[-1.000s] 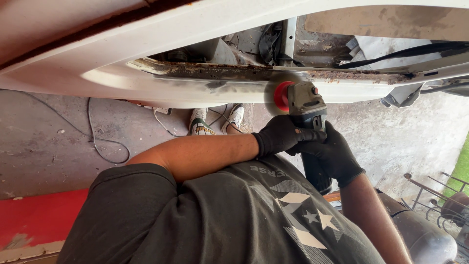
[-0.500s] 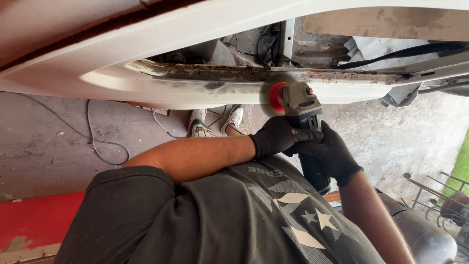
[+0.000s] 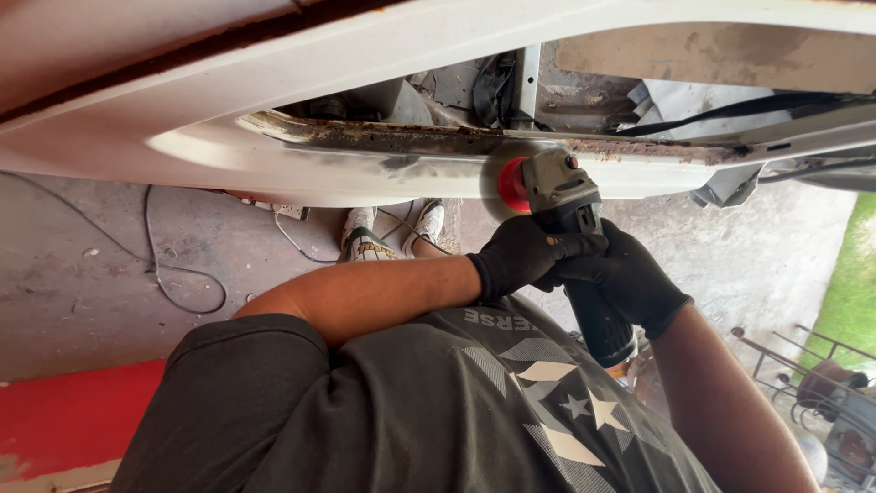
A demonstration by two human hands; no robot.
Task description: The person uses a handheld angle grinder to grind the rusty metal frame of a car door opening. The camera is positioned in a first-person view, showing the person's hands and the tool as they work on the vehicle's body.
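Against rusty white panel (image 3: pixel 274 151), grinder (image 3: pixel 561 196) gripped by both hands, left hand (image 3: pixel 525 256), right hand (image 3: pixel 630 278).

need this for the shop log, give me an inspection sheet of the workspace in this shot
surface: white car body panel with a rusty, flaking edge; dark smudge below the rust
job's things: angle grinder with a red disc set against the panel's edge
clutter: crumpled sheet hanging from the open body at right; metal frames on the ground at far right
hands: left hand and right hand, both in black gloves, closed around the grinder
cables: thin cord looping over the concrete floor; black cable inside the open body
surroundings: grass at right, red strip at lower left, shoes on the floor
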